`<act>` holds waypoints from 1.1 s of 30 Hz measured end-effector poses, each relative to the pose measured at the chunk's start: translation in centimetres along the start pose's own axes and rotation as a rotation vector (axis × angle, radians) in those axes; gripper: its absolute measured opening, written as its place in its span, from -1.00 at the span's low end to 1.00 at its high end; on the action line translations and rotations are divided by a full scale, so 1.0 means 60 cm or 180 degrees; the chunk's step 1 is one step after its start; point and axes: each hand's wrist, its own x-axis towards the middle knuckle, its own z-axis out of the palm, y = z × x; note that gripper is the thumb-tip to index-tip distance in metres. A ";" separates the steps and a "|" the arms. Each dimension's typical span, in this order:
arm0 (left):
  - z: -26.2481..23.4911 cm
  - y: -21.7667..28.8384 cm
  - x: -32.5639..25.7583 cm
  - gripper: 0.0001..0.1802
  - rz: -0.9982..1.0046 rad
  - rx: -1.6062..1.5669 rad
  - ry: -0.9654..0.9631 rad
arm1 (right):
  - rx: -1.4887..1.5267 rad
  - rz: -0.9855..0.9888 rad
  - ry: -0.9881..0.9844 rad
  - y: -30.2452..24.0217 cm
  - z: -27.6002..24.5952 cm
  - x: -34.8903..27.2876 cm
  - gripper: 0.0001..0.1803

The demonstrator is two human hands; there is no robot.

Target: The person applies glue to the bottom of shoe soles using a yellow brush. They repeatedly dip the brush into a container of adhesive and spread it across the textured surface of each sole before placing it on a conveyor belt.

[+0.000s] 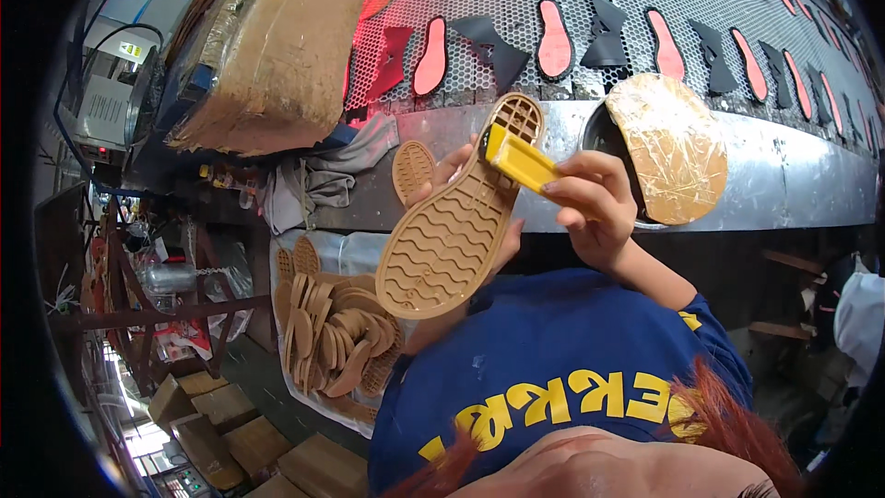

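Note:
A tan rubber shoe sole (442, 249) is held up slantwise, its wavy tread facing me and its heel end uppermost. My left hand (449, 169) grips it from behind around the narrow middle; the sole partly hides that hand. Between the thumb and fingers of my right hand (597, 203) is a flat yellow brush (527, 162). The brush's dark end touches or nearly touches the sole by the heel grid; I cannot tell which. Beside my left hand lies another tan sole (413, 171), partly covered, on the metal ledge.
Pink insoles (555, 37) and black cut pieces (607, 32) lie in rows on a mesh conveyor (502, 9). A round pot (604, 143) stands at right under a tan, string-smeared lid (671, 148). Stacked soles (336, 327), grey cloth (323, 180) and cardboard (277, 46) are at left.

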 end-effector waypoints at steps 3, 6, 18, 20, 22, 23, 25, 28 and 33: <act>-0.001 0.004 0.007 -0.34 -0.0355 -0.0506 -0.0233 | -0.0090 -0.0375 -0.0379 -0.017 -0.003 0.006 -0.60; 0.014 -0.048 0.026 -0.42 -0.0699 -0.4797 -0.0477 | 0.0228 -0.0481 -0.0389 -0.029 0.019 0.002 -0.59; 0.024 -0.014 0.024 -0.38 -0.0422 -0.4174 0.0750 | 0.0543 -0.1105 -0.0578 -0.072 0.055 0.062 -0.60; 0.018 -0.036 0.011 -0.29 -0.1723 -0.5757 0.0392 | 0.0671 -0.1072 -0.0659 -0.073 0.052 0.062 -0.60; 0.058 -0.034 0.006 -0.31 -0.0356 -0.5001 0.0533 | 0.0627 -0.1106 -0.0705 -0.072 0.047 0.065 -0.61; 0.064 -0.038 0.002 -0.30 -0.0153 -0.4737 0.0423 | 0.0610 -0.1121 -0.0730 -0.071 0.045 0.067 -0.61; 0.072 -0.039 -0.005 -0.27 0.0252 -0.4214 0.0271 | 0.0651 -0.1145 -0.0787 -0.068 0.040 0.071 -0.61; 0.097 -0.023 -0.005 -0.21 0.0626 -0.4079 0.0706 | 0.0709 -0.1137 -0.0869 -0.062 0.032 0.073 -0.61; 0.055 -0.035 -0.018 -0.16 -0.0086 -0.4131 -0.0412 | 0.0869 -0.0905 -0.0910 -0.059 0.031 0.070 -0.64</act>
